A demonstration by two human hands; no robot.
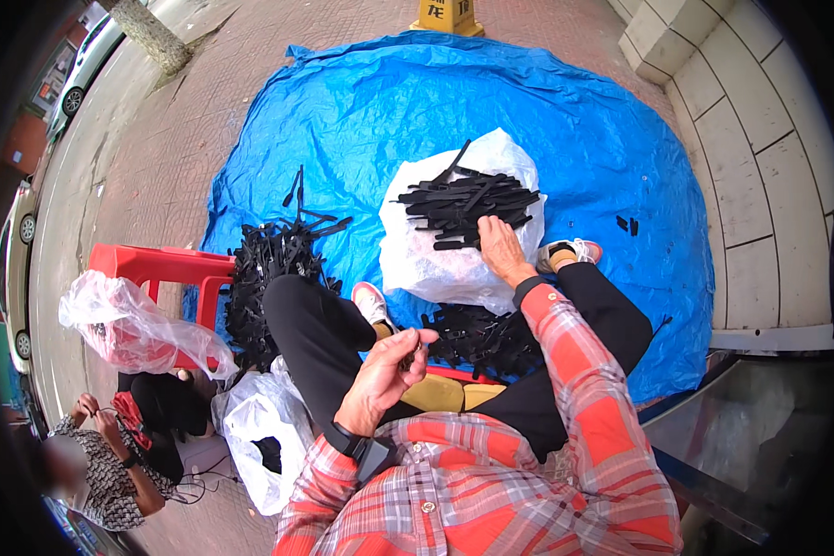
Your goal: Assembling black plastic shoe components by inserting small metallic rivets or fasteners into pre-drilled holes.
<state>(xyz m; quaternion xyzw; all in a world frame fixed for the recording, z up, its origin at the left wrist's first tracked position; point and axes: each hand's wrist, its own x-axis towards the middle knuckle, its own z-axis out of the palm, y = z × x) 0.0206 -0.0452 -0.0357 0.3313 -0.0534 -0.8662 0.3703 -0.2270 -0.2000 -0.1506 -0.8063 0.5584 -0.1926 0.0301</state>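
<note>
Many narrow, flat, black fabric-like strips (468, 197), heaped on a bulging white plastic bag (408, 264) over a crumpled blue tarpaulin (602, 130), are touched at their lower right edge by the right hand (503, 248), the nearer one. From this grip the heap is spread leftward and away from the body; most long axes are laid crosswise (one strip is angled upward). The right fingers are held together; whether a strip is clamped cannot be made out. The left hand (385, 372) is curled closer in, its contents hidden. The strips appear matte and loosely overlapped.
</note>
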